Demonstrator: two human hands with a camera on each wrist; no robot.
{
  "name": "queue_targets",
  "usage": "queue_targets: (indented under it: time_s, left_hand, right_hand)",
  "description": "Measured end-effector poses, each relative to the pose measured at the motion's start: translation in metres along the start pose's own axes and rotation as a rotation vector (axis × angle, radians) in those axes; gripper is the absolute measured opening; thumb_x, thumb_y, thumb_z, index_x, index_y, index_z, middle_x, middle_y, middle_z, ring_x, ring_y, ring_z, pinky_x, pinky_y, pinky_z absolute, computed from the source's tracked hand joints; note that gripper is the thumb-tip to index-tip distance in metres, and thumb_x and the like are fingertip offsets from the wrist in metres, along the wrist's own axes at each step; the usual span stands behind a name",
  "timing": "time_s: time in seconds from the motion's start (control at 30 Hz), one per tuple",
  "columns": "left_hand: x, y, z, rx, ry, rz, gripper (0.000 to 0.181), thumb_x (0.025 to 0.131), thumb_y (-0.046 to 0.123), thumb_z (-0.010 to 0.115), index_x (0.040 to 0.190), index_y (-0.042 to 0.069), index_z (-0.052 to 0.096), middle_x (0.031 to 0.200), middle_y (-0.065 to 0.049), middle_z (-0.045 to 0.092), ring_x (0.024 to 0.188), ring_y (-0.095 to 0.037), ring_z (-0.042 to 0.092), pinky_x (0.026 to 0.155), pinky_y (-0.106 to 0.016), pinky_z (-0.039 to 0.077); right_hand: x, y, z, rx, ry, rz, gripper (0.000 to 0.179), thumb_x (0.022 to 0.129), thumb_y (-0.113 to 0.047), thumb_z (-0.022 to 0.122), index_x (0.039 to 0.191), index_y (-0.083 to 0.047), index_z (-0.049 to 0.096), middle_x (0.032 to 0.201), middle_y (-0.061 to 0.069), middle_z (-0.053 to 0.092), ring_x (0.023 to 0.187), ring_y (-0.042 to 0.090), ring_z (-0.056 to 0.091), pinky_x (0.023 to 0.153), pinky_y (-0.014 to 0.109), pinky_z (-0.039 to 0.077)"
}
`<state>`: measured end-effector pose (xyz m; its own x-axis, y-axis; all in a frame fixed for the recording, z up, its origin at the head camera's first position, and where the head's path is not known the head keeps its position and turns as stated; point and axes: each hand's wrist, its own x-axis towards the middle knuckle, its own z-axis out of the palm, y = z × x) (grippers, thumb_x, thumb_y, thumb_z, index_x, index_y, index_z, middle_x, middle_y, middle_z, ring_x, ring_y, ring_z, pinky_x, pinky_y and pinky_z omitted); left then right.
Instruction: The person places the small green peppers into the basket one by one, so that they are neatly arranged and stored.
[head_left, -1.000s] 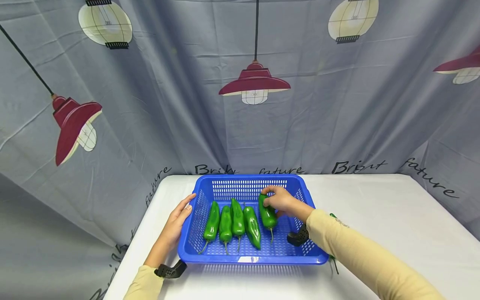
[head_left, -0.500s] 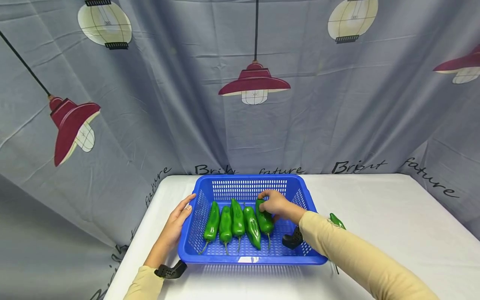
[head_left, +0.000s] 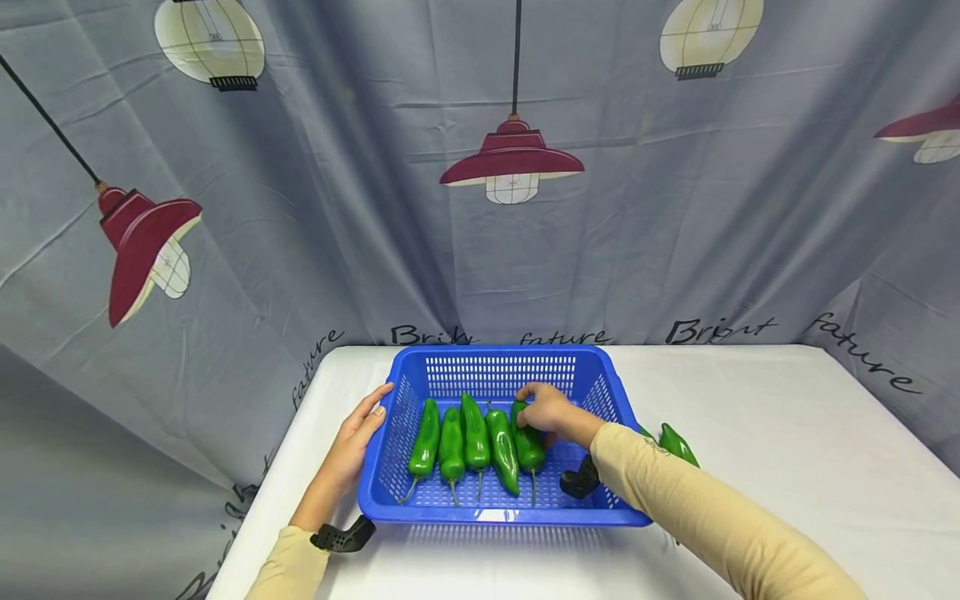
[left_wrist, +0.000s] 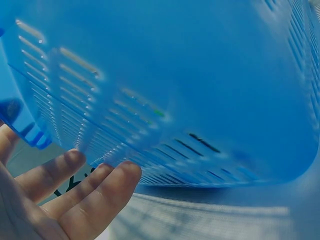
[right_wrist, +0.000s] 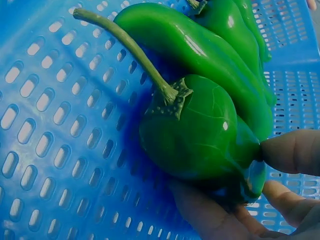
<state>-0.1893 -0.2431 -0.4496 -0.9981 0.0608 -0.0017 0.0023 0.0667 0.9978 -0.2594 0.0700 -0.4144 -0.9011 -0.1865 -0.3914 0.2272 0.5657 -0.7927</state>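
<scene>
The blue basket (head_left: 487,517) reaches, in the head view, to the far edge of the white table (head_left: 757,417), with the grey curtain (head_left: 337,217) behind it. To its right the tabletop runs wide, though the right sleeve (head_left: 712,500) crosses that side; to its left there is only a narrow strip, shared with the left forearm (head_left: 318,500). The left hand (head_left: 348,446) lies against the basket's left side, fingers fairly straight. The right hand (head_left: 551,412) reaches over the basket's right rim and holds the rightmost pepper (head_left: 530,454) in a narrow grip, thumb and fingers curled about it, stalk towards the person; whether it bears on the basket floor I cannot tell. Floor shows between that pepper and the basket's right wall. Four other green peppers (head_left: 452,443) lie side by side in the basket's left and middle. More green peppers (head_left: 677,444) sit just outside its right wall, partly hidden by the sleeve.
</scene>
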Motion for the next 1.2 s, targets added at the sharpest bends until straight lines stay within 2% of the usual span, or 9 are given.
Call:
queue_targets:
  time_s: [0.3, 0.6, 0.7, 0.77, 0.87, 1.03, 1.13, 1.2]
  left_hand:
    - [0.0, 0.001, 0.002, -0.013, -0.011, 0.003, 0.049, 0.112, 0.025, 0.037, 0.158, 0.009, 0.034, 0.163, -0.023, 0.034, 0.129, -0.029, 0.057, 0.094, -0.029, 0.059]
    - [0.001, 0.001, 0.002, -0.014, -0.006, -0.012, 0.048, 0.111, 0.025, 0.038, 0.158, 0.013, 0.035, 0.163, -0.02, 0.035, 0.125, -0.021, 0.06, 0.093, -0.029, 0.059]
    - [0.001, 0.001, 0.0, -0.002, -0.004, -0.005, 0.049, 0.111, 0.026, 0.038, 0.158, 0.011, 0.034, 0.163, -0.021, 0.033, 0.12, -0.013, 0.061, 0.092, -0.026, 0.059]
    - [0.001, 0.001, -0.001, -0.001, -0.005, -0.004, 0.049, 0.111, 0.026, 0.037, 0.158, 0.01, 0.034, 0.163, -0.022, 0.033, 0.117, -0.011, 0.061, 0.091, -0.025, 0.058]
    - [0.001, 0.002, -0.002, -0.005, -0.006, -0.008, 0.049, 0.111, 0.025, 0.037, 0.158, 0.012, 0.034, 0.163, -0.021, 0.033, 0.122, -0.017, 0.061, 0.092, -0.026, 0.059]
    - [0.001, 0.003, -0.002, -0.002, -0.007, -0.008, 0.048, 0.112, 0.024, 0.035, 0.159, 0.013, 0.033, 0.164, -0.02, 0.033, 0.134, -0.037, 0.054, 0.095, -0.031, 0.059]
    - [0.001, 0.003, 0.0, 0.0, -0.015, 0.001, 0.049, 0.112, 0.024, 0.035, 0.159, 0.011, 0.032, 0.165, -0.021, 0.031, 0.136, -0.041, 0.052, 0.096, -0.032, 0.059]
    - [0.0, 0.003, 0.001, -0.004, -0.025, 0.003, 0.049, 0.112, 0.025, 0.035, 0.159, 0.01, 0.032, 0.165, -0.022, 0.03, 0.135, -0.037, 0.053, 0.096, -0.03, 0.058]
  right_hand:
    - [-0.001, 0.002, 0.0, 0.002, -0.001, -0.005, 0.045, 0.087, 0.007, 0.064, 0.131, 0.003, 0.055, 0.127, 0.031, 0.055, 0.102, 0.044, 0.068, 0.063, 0.052, 0.063]
    - [-0.006, -0.001, -0.004, -0.057, 0.015, -0.008, 0.053, 0.087, 0.001, 0.068, 0.137, 0.0, 0.053, 0.133, 0.032, 0.054, 0.108, 0.045, 0.065, 0.061, 0.05, 0.063]
    - [-0.009, -0.005, -0.01, -0.107, 0.032, -0.028, 0.058, 0.085, -0.002, 0.071, 0.14, -0.002, 0.052, 0.135, 0.031, 0.055, 0.102, 0.04, 0.066, 0.058, 0.048, 0.063]
    - [-0.012, -0.009, -0.016, -0.137, 0.037, -0.045, 0.06, 0.085, -0.004, 0.072, 0.142, -0.004, 0.052, 0.132, 0.029, 0.057, 0.093, 0.033, 0.065, 0.058, 0.047, 0.063]
    - [-0.019, -0.014, -0.032, -0.157, 0.035, -0.079, 0.061, 0.087, -0.007, 0.072, 0.144, -0.005, 0.05, 0.128, 0.026, 0.059, 0.092, 0.029, 0.062, 0.061, 0.046, 0.064]
    - [-0.042, -0.017, -0.073, -0.086, -0.003, -0.172, 0.059, 0.095, -0.01, 0.066, 0.148, 0.0, 0.043, 0.12, 0.024, 0.059, 0.092, 0.026, 0.064, 0.068, 0.045, 0.065]
    - [-0.058, -0.007, -0.105, -0.027, 0.009, -0.241, 0.057, 0.099, -0.011, 0.062, 0.15, 0.004, 0.039, 0.127, 0.03, 0.058, 0.094, 0.026, 0.068, 0.072, 0.042, 0.065]
    - [-0.069, 0.004, -0.128, -0.02, 0.047, -0.281, 0.056, 0.101, -0.011, 0.059, 0.15, 0.006, 0.037, 0.132, 0.035, 0.055, 0.099, 0.031, 0.07, 0.073, 0.039, 0.065]
